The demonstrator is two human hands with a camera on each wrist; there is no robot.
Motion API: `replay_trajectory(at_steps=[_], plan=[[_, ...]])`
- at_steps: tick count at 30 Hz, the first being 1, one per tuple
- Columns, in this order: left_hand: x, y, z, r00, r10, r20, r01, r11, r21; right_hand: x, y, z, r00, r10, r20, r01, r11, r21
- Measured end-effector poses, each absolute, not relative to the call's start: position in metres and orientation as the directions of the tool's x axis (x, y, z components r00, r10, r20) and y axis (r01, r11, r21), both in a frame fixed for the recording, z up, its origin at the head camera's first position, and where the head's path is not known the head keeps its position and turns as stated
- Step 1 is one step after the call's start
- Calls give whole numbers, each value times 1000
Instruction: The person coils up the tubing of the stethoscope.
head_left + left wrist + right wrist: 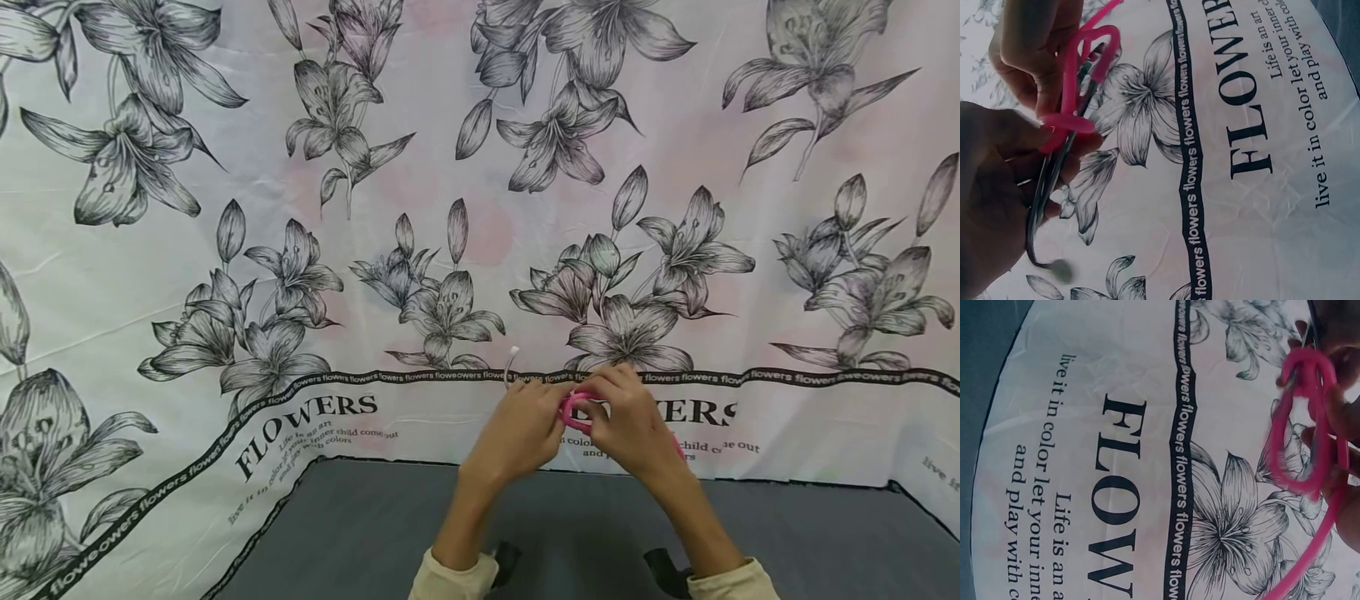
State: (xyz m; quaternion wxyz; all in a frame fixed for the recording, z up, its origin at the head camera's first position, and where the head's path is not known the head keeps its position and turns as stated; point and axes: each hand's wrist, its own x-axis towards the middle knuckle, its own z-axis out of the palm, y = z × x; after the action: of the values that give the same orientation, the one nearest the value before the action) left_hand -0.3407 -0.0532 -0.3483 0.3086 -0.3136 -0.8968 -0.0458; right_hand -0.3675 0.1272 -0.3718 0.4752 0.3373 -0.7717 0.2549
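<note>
A stethoscope with pink tubing [576,414] is held up between both hands in front of the printed cloth. My left hand [521,427] grips its metal ear tubes [1052,178] where a pink loop wraps across them. A pale ear tip [1060,271] sticks out past the left hand's fingers. With thumb and fingers, my right hand [628,423] pinches the bent pink tubing close beside the left hand. In the right wrist view, the tubing forms a long loop [1277,447], and a free length [1307,557] hangs down past the fingers. The chest piece is hidden.
A white cloth [480,242] printed with grey lilies and lettering hangs behind the hands. Below it lies a dark grey tabletop [367,525], with the cloth's black-edged border along its back and left. Dark straps [666,571] sit near the sleeve cuffs.
</note>
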Motion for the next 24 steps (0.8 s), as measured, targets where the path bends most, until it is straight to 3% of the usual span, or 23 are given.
replay_trajectory(at_steps=[4,8,14,24], plan=[[-342,-51,-347,-590,555,587,630,771,-96,-368,127,-371,-318,-274,908,-741,669,-58],[-344,-53,-346,-554,581,597,620,766,-170,-367,128,-371,-341,-266,902,-727,683,-73],[-344,-59,-346,-578,600,553,644,751,-142,-367,133,-371,-395,-207,895,-691,709,-140],[-346,-67,-345,-515,611,601,699,706,-119,-368,139,-368,-463,-237,854,-800,527,-288]])
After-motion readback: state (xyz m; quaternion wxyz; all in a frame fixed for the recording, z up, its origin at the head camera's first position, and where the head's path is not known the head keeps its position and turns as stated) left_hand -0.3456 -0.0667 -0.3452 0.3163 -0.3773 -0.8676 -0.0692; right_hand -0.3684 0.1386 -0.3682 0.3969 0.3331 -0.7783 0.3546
